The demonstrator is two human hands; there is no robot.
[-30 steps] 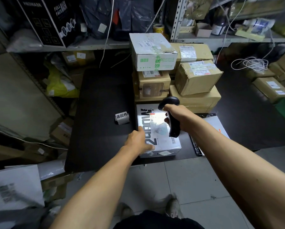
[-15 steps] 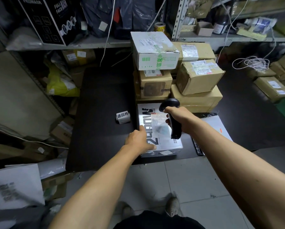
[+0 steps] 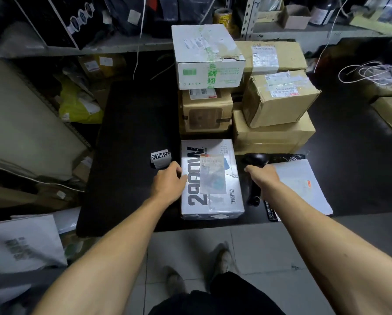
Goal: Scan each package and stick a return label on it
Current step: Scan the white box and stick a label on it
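White package (image 3: 211,178) sits centre frame on the black table (image 3: 131,137), just in front of the stacked cartons (image 3: 242,87); right hand (image 3: 264,178) is clenched round the handle of the black scanner (image 3: 255,176), held right of the package over the table, head pointing to the upper part of the frame, not aimed at the box; left hand (image 3: 167,185) rests against the package's left edge, fingers loosely curved, not gripping anything I can make out; label roll (image 3: 160,158) stands just left of the package, near the left fingertips, apart from the box; my read: scan step looks finished or paused, labelling step is next; next move calls for peeling one sticker off the roll and pressing it flat on a bare patch of the top face, clear of the existing shipping label (image 3: 213,173); scanner probably wants parking first to free the hand; readable text: roll says "退回件"; box top carries big digits that look like "2000W" seen sideways, plus small Chinese print too blurred to read; top carton in the stack has green print, illegible; white sheet (image 3: 304,185) lies at right of frame under the right forearm
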